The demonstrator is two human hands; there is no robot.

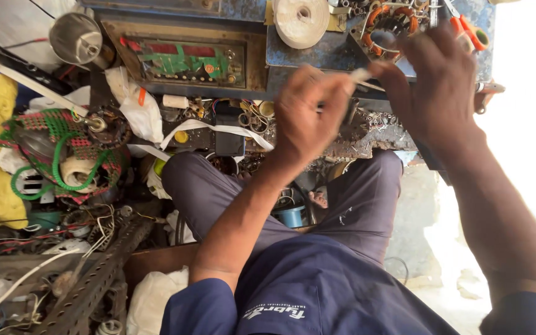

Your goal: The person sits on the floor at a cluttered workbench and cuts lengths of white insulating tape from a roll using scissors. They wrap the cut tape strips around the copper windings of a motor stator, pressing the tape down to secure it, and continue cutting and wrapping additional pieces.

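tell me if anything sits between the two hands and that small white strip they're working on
Nothing visible does. The left hand pinches the near part of the white strip in its fingers, and the right hand meets it at the far end. The stator with orange windings lies behind, not between.

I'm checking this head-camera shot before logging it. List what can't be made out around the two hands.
- The white strip pinched between the left hand and right hand: motion-blurred, its kind unclear.
- The motor winding with orange bands: partly covered by the right hand's fingers.
- The orange-handled pliers: tips cut off by the top edge.
- The bench front below the hands: hidden by both hands.
- The right side of the picture: washed out by glare.
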